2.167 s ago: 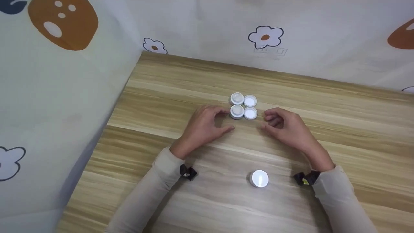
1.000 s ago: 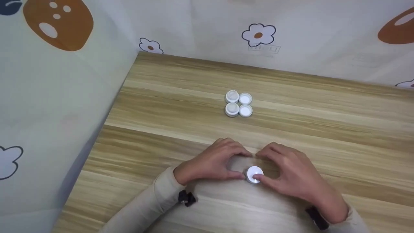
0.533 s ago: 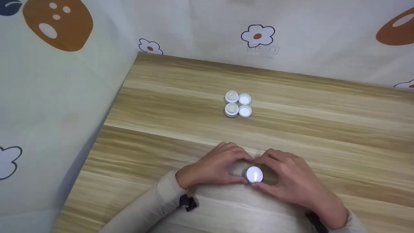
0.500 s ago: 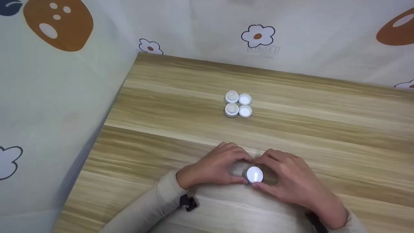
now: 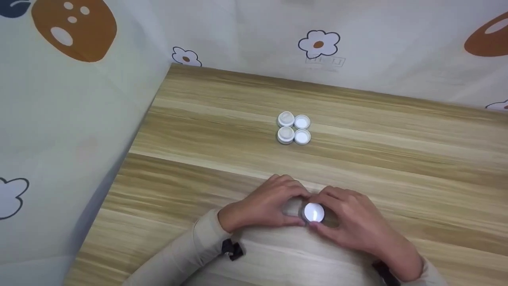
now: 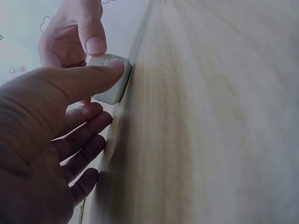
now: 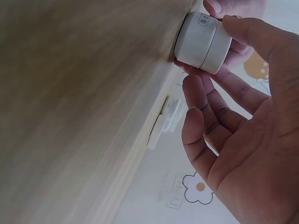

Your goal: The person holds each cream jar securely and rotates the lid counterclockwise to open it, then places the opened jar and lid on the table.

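On the wooden table [image 5: 190,135], near me, stands a white jar [image 7: 191,42]; my left hand [image 5: 266,204] pinches it low, my right hand [image 5: 355,220] grips its lid [image 5: 314,212]. Beyond sit two uncapped jars [image 5: 285,137] and two lids [image 5: 302,137].

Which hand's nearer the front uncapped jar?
Left. In the head view, the left hand is below the front uncapped jar, not touching; the right hand is farther below and to the right.
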Action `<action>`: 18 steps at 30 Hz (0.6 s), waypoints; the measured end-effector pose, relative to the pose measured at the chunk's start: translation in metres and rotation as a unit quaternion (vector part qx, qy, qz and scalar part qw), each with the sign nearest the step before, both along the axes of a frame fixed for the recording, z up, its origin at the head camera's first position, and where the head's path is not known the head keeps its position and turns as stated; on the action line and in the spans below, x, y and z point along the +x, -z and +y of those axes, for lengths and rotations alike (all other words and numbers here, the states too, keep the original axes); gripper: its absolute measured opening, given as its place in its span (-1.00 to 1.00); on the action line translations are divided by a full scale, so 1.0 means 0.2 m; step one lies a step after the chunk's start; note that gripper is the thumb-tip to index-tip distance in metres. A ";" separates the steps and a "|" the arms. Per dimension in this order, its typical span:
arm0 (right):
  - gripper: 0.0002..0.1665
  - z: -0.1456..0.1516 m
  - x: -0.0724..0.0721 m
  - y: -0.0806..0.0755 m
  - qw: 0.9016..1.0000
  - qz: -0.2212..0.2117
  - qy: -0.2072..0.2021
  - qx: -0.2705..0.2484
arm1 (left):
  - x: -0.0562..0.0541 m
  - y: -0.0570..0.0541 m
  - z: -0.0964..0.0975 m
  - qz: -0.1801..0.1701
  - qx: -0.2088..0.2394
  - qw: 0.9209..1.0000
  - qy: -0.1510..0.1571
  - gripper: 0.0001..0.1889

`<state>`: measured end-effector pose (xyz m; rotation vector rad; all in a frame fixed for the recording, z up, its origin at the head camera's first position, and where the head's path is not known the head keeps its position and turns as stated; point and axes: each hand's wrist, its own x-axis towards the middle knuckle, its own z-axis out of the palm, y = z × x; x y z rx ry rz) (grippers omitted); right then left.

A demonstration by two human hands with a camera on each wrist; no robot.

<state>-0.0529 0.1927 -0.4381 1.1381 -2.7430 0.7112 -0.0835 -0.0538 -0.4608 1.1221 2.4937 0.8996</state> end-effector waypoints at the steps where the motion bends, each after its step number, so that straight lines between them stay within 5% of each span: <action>1: -0.56 0.00 0.00 0.00 1.000 -0.002 0.001 0.000 | 0.00 0.00 0.00 0.000 -0.001 1.000 0.000 -0.38; 18: -0.52 0.01 -0.06 -0.04 0.998 -0.010 0.023 -0.052 | -0.03 0.01 0.00 0.000 0.041 0.999 -0.017 -0.34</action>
